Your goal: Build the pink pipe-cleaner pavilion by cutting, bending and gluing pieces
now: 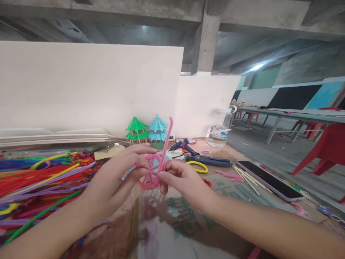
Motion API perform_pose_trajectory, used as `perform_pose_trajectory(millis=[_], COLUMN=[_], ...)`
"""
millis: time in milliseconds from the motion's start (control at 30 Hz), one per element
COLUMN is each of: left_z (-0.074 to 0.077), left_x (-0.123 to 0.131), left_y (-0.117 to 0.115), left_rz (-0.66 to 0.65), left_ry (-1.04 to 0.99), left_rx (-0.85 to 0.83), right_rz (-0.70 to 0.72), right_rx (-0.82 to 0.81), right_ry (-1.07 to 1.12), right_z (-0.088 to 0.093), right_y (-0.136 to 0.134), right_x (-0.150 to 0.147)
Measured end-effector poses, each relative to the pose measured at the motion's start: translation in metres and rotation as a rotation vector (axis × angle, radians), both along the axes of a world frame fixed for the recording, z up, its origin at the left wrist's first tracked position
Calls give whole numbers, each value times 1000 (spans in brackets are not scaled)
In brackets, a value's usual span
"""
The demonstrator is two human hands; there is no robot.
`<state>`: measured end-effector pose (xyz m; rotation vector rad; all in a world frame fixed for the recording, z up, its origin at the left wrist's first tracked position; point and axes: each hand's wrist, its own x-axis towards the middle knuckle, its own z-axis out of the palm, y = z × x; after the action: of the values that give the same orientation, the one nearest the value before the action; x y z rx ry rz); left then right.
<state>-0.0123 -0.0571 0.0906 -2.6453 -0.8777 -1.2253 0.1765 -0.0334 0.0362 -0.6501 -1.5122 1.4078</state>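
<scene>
Between my two hands is a pink pipe-cleaner wheel [151,184], a round frame with spokes, held up above the table. One loose pink end sticks up from its right side. My left hand [126,167] pinches the wheel from the left, fingers closed on its spokes. At the right rim, my right hand [179,176] grips it between thumb and fingers, near the base of the upright end. Behind the wheel stand a green pagoda-like model [137,129] and a light blue one [157,128]. Part of a pale round thing behind the wheel is hidden.
Many coloured pipe cleaners [40,183] lie at left. Right of my hands are a blue glue gun [185,146], pliers [210,160], yellow-handled scissors [198,167], wooden sticks [249,179] and a phone [269,180]. A clear water bottle [219,129] stands behind, before a white board [88,86].
</scene>
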Motion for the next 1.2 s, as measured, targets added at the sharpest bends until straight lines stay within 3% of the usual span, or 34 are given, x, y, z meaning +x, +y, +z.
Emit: perform_pose_trajectory(millis=[100, 167, 233, 367, 567, 733, 1000, 1200], left_z=[14, 20, 22, 15, -5, -11, -23, -18], left_x=[-1, -2, -3, -2, -5, -2, 3, 7], left_y=[-15, -20, -19, -4, 11, 10, 16, 10], left_rz=[-192, -200, -97, 103, 125, 120, 95, 72], left_ry=[-118, -72, 1, 45, 135, 267, 253, 126], left_rx=[-461, -605, -537, -153, 105, 282, 316, 45], right_rz=[-40, -69, -83, -57, -2, -35, -128, -114], right_rx=[13, 20, 32, 48, 80, 107, 161, 155], right_ry=[25, 40, 53, 56, -10, -12, -45, -55], right_z=[1, 2, 4, 6, 5, 4, 1, 5], right_y=[7, 11, 11, 8, 0, -3, -6, -10], right_x=[2, 3, 4, 5, 3, 2, 0, 0])
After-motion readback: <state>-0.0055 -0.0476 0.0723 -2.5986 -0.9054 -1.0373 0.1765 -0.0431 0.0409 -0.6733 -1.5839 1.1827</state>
